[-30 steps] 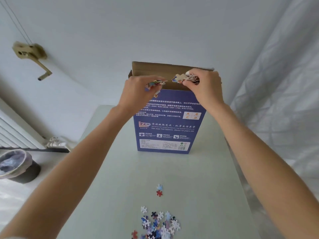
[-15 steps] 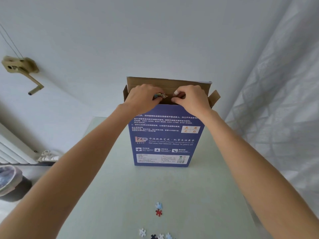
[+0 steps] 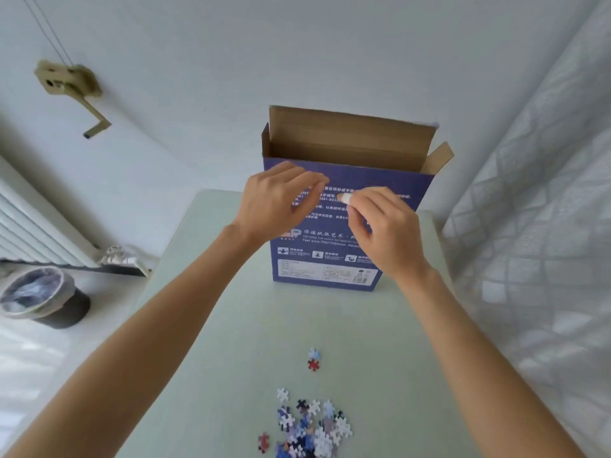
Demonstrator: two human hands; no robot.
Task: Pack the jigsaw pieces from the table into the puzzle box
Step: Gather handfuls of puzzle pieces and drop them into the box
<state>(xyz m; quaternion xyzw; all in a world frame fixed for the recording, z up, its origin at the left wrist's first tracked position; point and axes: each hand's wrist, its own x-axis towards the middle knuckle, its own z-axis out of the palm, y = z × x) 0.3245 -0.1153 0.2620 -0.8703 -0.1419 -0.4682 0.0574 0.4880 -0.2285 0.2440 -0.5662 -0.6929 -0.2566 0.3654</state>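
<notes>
A tall blue puzzle box [image 3: 347, 180] stands upright at the far end of the pale green table [image 3: 231, 325], its brown top flaps open. My left hand [image 3: 277, 203] and my right hand [image 3: 380, 226] hover in front of the box's blue face, below the opening, fingers loosely curled with nothing in them. A pile of jigsaw pieces [image 3: 310, 428] lies at the table's near edge. Two loose pieces, one pale blue and one red [image 3: 313, 364], lie a little farther in. The inside of the box is hidden.
A dark waste bin [image 3: 43, 299] with a plastic liner stands on the floor at the left, beside a white radiator [image 3: 29, 233]. A white patterned curtain [image 3: 529, 259] hangs along the table's right side. A wall crank [image 3: 69, 87] is mounted high on the left.
Both hands held pieces over the box's opening, let them go inside, and have come down and back in front of the box with nothing in them.
</notes>
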